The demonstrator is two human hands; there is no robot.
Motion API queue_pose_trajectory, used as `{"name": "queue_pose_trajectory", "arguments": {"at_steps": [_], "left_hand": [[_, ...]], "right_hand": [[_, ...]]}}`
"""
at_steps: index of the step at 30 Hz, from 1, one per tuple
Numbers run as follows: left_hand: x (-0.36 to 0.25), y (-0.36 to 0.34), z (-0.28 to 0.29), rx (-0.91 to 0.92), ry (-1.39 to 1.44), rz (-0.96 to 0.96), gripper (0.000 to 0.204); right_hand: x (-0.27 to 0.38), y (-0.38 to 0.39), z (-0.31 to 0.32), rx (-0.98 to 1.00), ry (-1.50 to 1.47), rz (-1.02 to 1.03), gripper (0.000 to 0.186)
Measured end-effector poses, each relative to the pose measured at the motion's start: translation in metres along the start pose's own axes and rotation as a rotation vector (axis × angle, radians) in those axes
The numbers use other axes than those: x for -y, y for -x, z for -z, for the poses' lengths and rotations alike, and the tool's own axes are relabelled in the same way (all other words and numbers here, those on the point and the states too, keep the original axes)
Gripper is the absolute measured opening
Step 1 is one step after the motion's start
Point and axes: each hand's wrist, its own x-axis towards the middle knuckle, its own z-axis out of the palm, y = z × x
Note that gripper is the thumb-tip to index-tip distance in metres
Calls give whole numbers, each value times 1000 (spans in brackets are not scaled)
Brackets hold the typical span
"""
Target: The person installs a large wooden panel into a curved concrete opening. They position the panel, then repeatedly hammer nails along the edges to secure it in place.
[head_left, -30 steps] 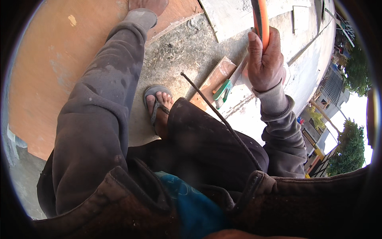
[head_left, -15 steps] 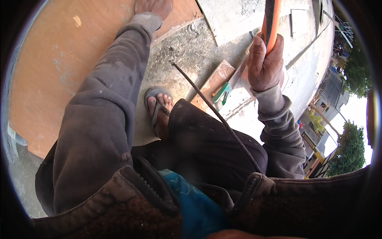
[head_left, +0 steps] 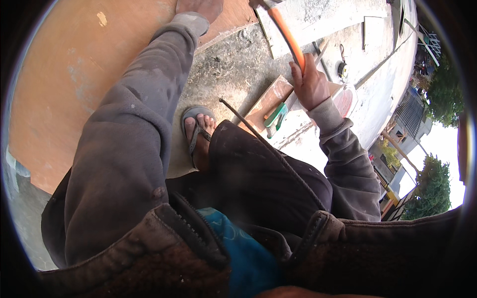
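Note:
My right hand [head_left: 312,83] is closed round the lower end of a hammer [head_left: 286,36] with an orange and black handle. The hammer slants up and left, its dark head partly cut off by the top of the picture. My left hand [head_left: 201,7] rests at the edge of a large orange-brown board [head_left: 54,109]. The picture's upper rim cuts off its fingers, so whether they hold anything is hidden. The hammer's head is to the right of my left hand, apart from it.
Beside my right forearm lie a green-handled tool [head_left: 276,118], a brown wood offcut [head_left: 266,102] and a round pinkish thing [head_left: 346,102]. Farther off is a tape measure [head_left: 343,69]. My sandalled foot [head_left: 198,126] stands on rough concrete [head_left: 223,69]. Pale sheets [head_left: 318,20] lie beyond.
My right hand has swung the hammer left, from nearly upright to slanted, bringing its head into view. The tape measure has come into sight. My left hand stays by the board's edge.

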Motion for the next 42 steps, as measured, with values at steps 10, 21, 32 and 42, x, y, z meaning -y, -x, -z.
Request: {"name": "queue_pose_trajectory", "arguments": {"at_steps": [10, 21, 32, 42], "left_hand": [[8, 3, 3, -6, -47, 1, 61], [14, 6, 2, 9, -59, 16, 61], [13, 4, 5, 15, -80, 18, 60], [7, 3, 12, 4, -113, 5, 60]], "right_hand": [[59, -35, 37, -329, -430, 109, 25], [60, -31, 37, -217, -581, 45, 24], [52, -31, 35, -159, -227, -23, 26], [40, -4, 9, 88, -118, -236, 29]]}}
